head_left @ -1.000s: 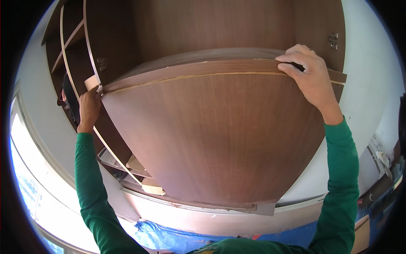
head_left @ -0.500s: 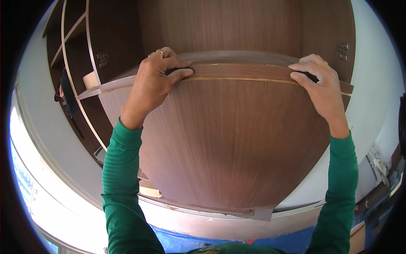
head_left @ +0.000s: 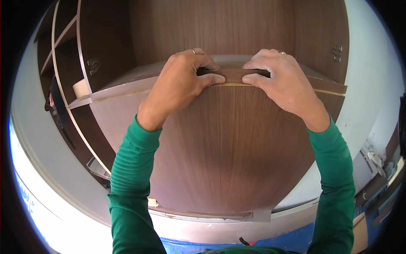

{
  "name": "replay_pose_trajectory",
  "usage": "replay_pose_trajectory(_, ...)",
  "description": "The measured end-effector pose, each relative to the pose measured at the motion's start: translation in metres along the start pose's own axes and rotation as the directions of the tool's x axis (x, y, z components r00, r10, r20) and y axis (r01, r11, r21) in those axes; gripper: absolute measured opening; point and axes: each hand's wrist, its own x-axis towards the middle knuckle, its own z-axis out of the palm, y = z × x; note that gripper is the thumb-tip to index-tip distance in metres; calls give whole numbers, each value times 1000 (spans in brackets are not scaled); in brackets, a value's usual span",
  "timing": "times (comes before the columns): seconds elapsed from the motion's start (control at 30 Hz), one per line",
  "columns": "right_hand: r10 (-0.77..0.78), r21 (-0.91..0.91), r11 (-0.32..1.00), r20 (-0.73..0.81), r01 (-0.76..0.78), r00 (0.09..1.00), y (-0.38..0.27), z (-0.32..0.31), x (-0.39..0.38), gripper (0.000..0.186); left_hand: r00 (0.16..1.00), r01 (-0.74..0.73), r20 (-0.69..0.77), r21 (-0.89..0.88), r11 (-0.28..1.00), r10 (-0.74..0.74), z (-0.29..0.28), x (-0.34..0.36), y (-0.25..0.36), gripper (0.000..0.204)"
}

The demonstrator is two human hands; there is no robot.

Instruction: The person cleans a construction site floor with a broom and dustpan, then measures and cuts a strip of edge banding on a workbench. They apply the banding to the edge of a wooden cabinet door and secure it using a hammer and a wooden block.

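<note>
My left hand and my right hand are close together at the middle of a brown wooden edge strip, each pinching it between thumb and fingers, with a short stretch showing between the thumbs. The strip runs along the top edge of a large wood-grain panel, above a thin pale line. Behind it rises the brown cabinet interior, with a metal hinge on the left side and another on the right. White dust is on the fingers of my right hand.
Open shelving at the left holds a pale roll-like object and dark hanging cloth. A white wall flanks the right side, with assorted boards and clutter lower down. Blue sheeting lies at the bottom.
My left hand has moved from the strip's left end rightward to near its middle. My right hand has moved leftward toward it. The view has shifted slightly.
</note>
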Motion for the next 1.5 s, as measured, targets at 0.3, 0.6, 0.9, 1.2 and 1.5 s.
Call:
replay_pose_trajectory(0.3,6,-63,998,34,-4,999,-2,8,9,25,994,-44,98,39,998,40,-1,14,4,31)
replay_pose_trajectory(0.6,89,-59,995,62,-85,994,21,-6,-8,37,998,-32,58,-76,997,36,21,16,17,21)
replay_pose_trajectory(0.9,198,-230,951,-52,-205,979,99,-82,-73,50,986,76,147,-17,997,-72,4,23,30,26)
replay_pose_trajectory(1.2,372,240,925,-409,-295,833,139,-164,-127,26,989,-52,138,19,998,49,94,74,111,36)
replay_pose_trajectory(1.5,629,688,615,-136,-384,765,214,-132,-187,61,924,39,380,38,999,-50,110,104,150,49)
